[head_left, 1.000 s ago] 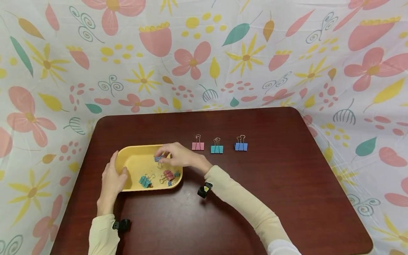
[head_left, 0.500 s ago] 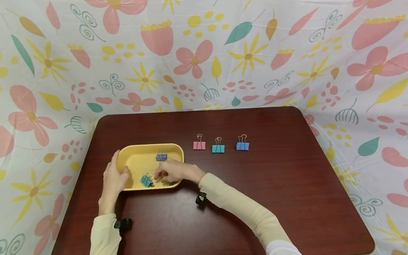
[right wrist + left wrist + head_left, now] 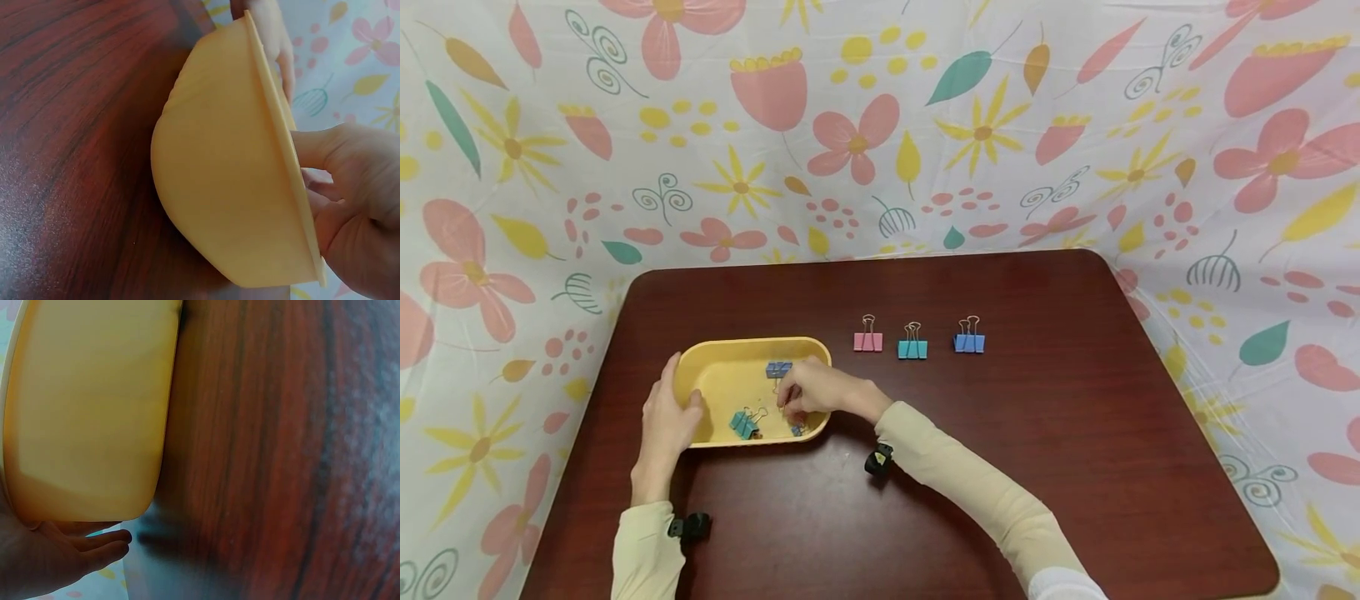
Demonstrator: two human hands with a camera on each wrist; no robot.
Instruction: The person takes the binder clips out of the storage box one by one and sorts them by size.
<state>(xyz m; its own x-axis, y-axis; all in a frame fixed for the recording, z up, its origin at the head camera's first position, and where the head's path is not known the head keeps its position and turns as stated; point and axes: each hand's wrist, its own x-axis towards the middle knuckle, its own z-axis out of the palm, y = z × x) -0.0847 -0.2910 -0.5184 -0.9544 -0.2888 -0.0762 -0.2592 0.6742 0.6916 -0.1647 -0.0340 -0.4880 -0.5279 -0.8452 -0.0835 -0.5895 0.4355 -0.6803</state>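
Note:
My left hand [image 3: 667,421] grips the left end of a yellow plastic tray [image 3: 718,375], thumb inside the rim and fingers outside. In the left wrist view the fingers [image 3: 106,550] extend beyond the tray's end. My right hand [image 3: 816,390] reaches over the right end into the tray, its fingers bent down to a binder clip. A bit of wire handle shows at the fingertips; the clip's body is hidden. A teal binder clip [image 3: 744,425] lies left of that hand, and a blue binder clip [image 3: 778,369] behind it. Small clips [image 3: 797,430] sit near the front right corner.
On the dark wooden table [image 3: 1037,433], right of the tray, a pink binder clip [image 3: 868,342], a teal binder clip [image 3: 913,349] and a blue binder clip [image 3: 970,342] stand apart in a row. A floral cloth [image 3: 850,150] hangs behind the table.
My right hand has left the blue clip in the tray and moved toward the front right, over where the pink clip lay. My left hand keeps its hold on the tray.

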